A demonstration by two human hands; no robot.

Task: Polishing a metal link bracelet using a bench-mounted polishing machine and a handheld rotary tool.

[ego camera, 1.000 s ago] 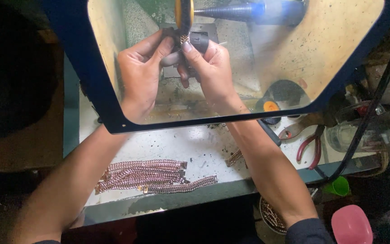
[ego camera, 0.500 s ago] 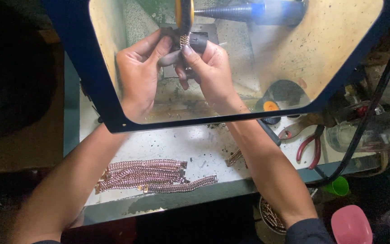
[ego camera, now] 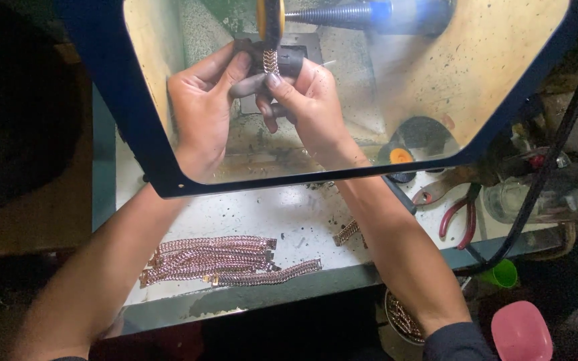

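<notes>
I see both hands have pushed the chain link strip (ego camera: 271, 62) up against the spinning wheel (ego camera: 270, 17); left hand (ego camera: 203, 110) and right hand (ego camera: 309, 107) fingers pinch it on a dark block, far behind the clear shield (ego camera: 490, 73).

packages: none | labels: none | signs: none | screens: none (a workbench scene only)
</notes>
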